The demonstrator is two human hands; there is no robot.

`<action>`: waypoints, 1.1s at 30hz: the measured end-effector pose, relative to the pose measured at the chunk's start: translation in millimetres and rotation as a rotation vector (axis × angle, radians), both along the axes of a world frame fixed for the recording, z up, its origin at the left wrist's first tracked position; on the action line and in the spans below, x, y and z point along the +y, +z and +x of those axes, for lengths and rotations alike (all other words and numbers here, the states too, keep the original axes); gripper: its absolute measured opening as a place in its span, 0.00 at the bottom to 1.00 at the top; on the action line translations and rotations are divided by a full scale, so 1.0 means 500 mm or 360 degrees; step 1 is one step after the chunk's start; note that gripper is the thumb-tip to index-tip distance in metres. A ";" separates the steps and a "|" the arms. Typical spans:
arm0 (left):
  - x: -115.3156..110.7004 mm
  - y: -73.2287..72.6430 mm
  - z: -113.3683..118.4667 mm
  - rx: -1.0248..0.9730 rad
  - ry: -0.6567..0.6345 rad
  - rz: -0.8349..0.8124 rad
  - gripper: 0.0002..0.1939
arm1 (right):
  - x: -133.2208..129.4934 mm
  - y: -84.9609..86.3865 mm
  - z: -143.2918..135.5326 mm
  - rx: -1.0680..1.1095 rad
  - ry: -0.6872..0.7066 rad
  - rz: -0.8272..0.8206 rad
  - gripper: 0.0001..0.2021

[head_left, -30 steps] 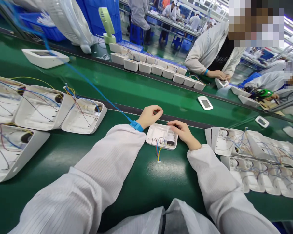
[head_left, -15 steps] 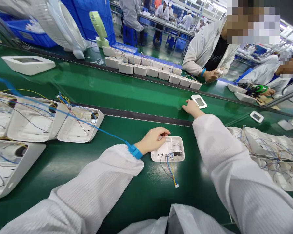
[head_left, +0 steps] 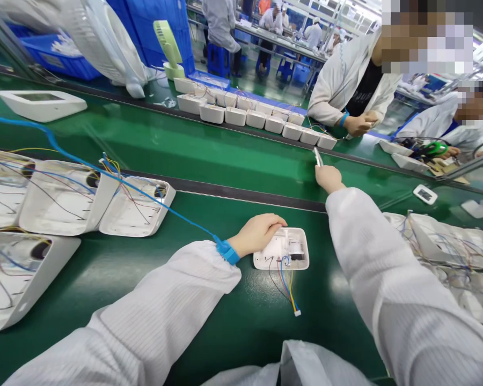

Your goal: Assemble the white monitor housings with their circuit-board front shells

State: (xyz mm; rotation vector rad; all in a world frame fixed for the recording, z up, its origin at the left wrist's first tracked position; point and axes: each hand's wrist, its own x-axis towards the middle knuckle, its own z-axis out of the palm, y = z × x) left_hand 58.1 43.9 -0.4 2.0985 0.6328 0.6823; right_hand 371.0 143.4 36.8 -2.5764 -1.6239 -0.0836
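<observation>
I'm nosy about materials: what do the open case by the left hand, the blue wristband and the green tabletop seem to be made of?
Open case: probably moulded plastic, smooth white, with rounded corners.
Blue wristband: flexible fabric or rubber, perhaps, as it wraps snugly; finish unclear.
Green tabletop: perhaps rubber or plastic, glossy, showing bright reflections.

One line of lettering shows: pale capitals across the chest of a black cloth shirt [head_left: 368,88], worn under the open white coat [head_left: 332,80] of the co-worker beyond the long green belt [head_left: 233,161]. They are too small and blurred to read with certainty. The open, white, rectangular plastic housing [head_left: 271,254] at the left hand [head_left: 260,234] bears no readable text.
</observation>
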 end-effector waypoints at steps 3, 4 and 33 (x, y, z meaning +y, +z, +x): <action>0.003 -0.001 0.002 -0.0109 0.0141 -0.0163 0.10 | -0.043 -0.034 -0.070 0.0299 0.0096 0.0225 0.30; 0.004 0.000 0.002 -0.0138 0.0201 -0.0225 0.10 | -0.065 -0.050 -0.091 0.0720 0.0141 0.0506 0.30; -0.047 0.025 -0.028 -0.1454 0.0013 -0.1688 0.39 | -0.398 0.165 -0.340 0.1076 0.2114 -0.0743 0.16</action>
